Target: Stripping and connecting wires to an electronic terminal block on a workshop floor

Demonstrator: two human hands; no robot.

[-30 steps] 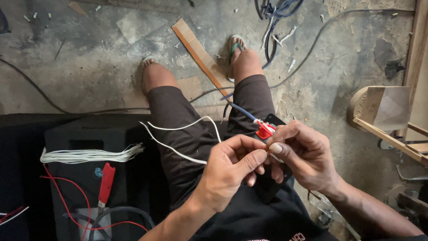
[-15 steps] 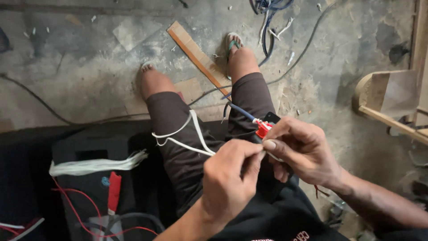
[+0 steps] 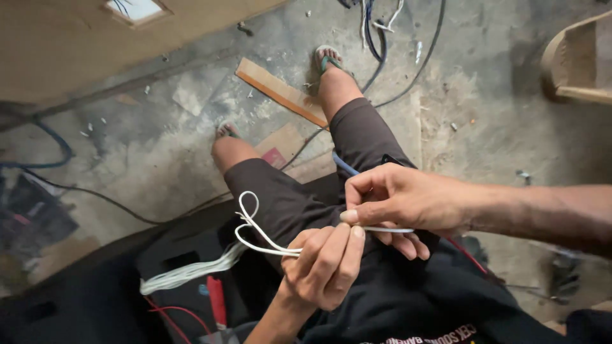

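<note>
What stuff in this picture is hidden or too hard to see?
Head view only:
- Where the white wire ends: the left hand and right hand cover it.
- Where the blue cable goes: it runs behind the right hand.
- The wooden stool: cut off by the right edge.
- The red tool beside the white wire bundle: its lower end is cut off by the bottom edge.
- The left foot: mostly hidden behind the shin.

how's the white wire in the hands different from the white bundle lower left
The white wire is a single thin strand, curled into loops and pinched by the left hand and right hand. The white bundle is many strands lying straight together, untouched, on the black case. Both are white and thin.
</note>
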